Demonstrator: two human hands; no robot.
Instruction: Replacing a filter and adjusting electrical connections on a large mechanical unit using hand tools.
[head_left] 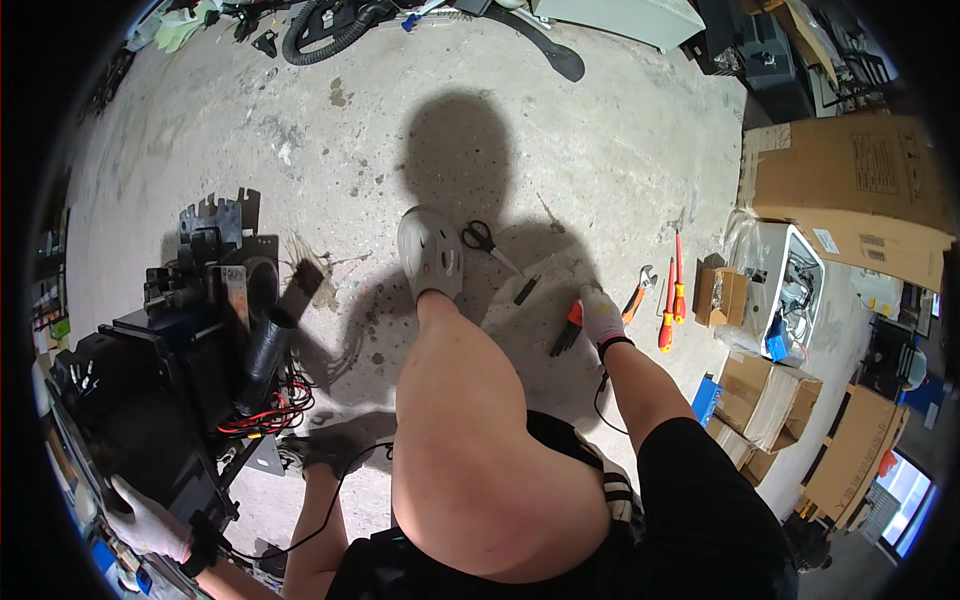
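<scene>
Seen from above, over a bent bare knee and a grey clog (pixel 430 250) on a stained concrete floor (pixel 560 140). Right hand (pixel 600 315), in a pale glove, reaching down to orange-handled pliers (pixel 570 328) lying on the floor; fingers curled over the handles, though hard to tell whether actually gripping. Left hand (pixel 145 520), also gloved, low at the left edge, pressed against the side of a black machine (pixel 150 400) with red wires; fingers partly hidden, grip unclear. Black-handled scissors (pixel 480 238) just beyond the clog. Two red-and-yellow screwdrivers (pixel 672 300) and an orange-handled wrench (pixel 638 292) laid just right of the hand.

At far right, a large brown cardboard box (pixel 850 185) with a pale label, a white appliance (pixel 790 285) in clear plastic wrap below it, small brown cartons (pixel 760 395) nearer. Print too small to make out. Top edge cluttered, cut off by the dark fisheye rim.
</scene>
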